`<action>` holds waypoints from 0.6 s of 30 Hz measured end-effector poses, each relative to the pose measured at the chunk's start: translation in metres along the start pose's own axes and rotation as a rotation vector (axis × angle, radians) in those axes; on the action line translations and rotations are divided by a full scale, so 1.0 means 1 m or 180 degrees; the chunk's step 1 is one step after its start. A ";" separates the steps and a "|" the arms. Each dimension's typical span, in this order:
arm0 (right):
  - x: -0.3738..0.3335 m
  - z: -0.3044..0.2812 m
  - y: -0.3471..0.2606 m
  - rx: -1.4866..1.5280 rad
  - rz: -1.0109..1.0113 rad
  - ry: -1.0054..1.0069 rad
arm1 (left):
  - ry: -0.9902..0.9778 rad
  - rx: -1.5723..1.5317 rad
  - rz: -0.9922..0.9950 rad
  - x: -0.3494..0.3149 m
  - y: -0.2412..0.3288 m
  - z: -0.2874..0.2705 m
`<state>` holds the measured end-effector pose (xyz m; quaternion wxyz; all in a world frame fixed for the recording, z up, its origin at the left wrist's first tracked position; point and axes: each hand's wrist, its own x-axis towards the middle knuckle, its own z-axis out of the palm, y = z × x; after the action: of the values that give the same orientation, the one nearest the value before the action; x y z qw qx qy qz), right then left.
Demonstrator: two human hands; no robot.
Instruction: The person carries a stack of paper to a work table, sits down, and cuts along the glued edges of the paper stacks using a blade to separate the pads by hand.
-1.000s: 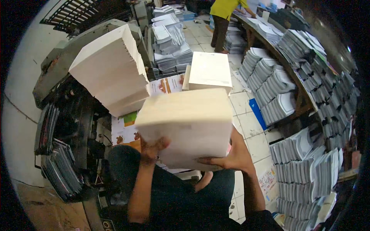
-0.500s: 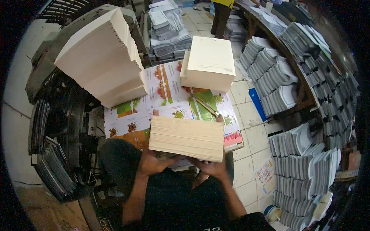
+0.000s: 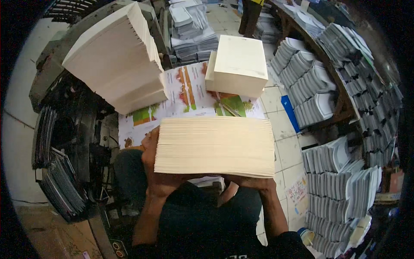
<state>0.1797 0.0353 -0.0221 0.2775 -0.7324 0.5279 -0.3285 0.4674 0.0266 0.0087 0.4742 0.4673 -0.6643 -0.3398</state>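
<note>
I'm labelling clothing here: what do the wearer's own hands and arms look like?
The left hand and right hand are ungloved, with no watch visible. Both forearms are bare up to dark sleeves near the lower edge.

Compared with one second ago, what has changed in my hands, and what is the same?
The paper block has tipped: its broad pale side no longer shows, and its layered edge faces you. Your right hand, earlier at its lower right corner, is now mostly beneath it. Your left hand still holds it too; nothing was let go. The tall stack and small stack stay put.
</note>
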 end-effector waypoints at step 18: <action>-0.007 0.035 0.073 0.0836 0.0089 0.0201 | 0.0332 -0.0512 -0.0882 -0.016 -0.023 0.035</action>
<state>0.1623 0.0229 -0.1005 0.3588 -0.6716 0.4990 -0.4137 0.4425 0.0340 -0.0281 0.4924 0.5320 -0.5386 -0.4294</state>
